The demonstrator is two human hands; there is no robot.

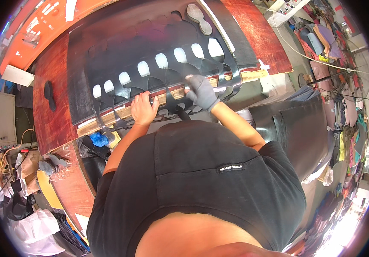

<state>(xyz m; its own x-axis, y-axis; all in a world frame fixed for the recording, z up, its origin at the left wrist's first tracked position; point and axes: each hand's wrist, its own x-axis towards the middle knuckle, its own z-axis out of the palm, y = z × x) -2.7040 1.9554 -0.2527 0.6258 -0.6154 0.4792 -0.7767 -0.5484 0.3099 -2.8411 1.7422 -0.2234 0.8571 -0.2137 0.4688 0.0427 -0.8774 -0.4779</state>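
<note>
A black sheet [126, 93] with a row of sole-shaped cutouts lies over the front of the work table, and its cut strips hang past the wooden edge [246, 77]. Bright white rounded patches [161, 61] show along the row. My bare left hand [145, 108] rests at that edge on the sheet, fingers stretched forward. To its right, my right hand [202, 94] wears a grey glove. Its fingers are curled closed by the edge and slightly blurred; what they hold is hidden. A grey sole-shaped piece [199, 19] lies at the far right of the dark board.
A dark sole-shaped piece [49, 96] lies on the red board at left. An orange machine [34, 32] stands at the far left. Dark sheets [293, 132] are at my right; a control box [2, 118] and clear coils [59, 167] are at left.
</note>
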